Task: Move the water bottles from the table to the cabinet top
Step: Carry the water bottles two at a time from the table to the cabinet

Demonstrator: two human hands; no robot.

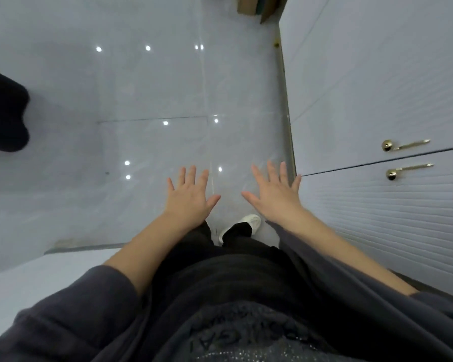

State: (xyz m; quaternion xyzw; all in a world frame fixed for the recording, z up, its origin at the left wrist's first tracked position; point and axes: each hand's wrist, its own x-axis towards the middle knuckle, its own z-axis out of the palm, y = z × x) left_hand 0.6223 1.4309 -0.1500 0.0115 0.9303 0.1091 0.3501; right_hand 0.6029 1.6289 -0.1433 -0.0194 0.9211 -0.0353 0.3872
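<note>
Both hands hang empty over the glossy tiled floor [141, 87], fingers spread: left hand [190, 195] at 6 o'clock, right hand [275, 195] just beside it toward 3. White cabinet doors [377, 100] with brass handles [406, 145] fill 3 o'clock. No water bottles or table show

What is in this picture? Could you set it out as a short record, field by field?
view: looking straight down from the person's head
left hand: open, fingers spread, holding nothing
right hand: open, fingers spread, holding nothing
water bottles: none in view
cabinet: white, on the right, doors shut, two gold handles
floor: glossy pale tiles reflecting small lights
clothing: dark grey sleeves, dark trousers, one white shoe
other: dark shape at left edge, cannot tell what
</note>
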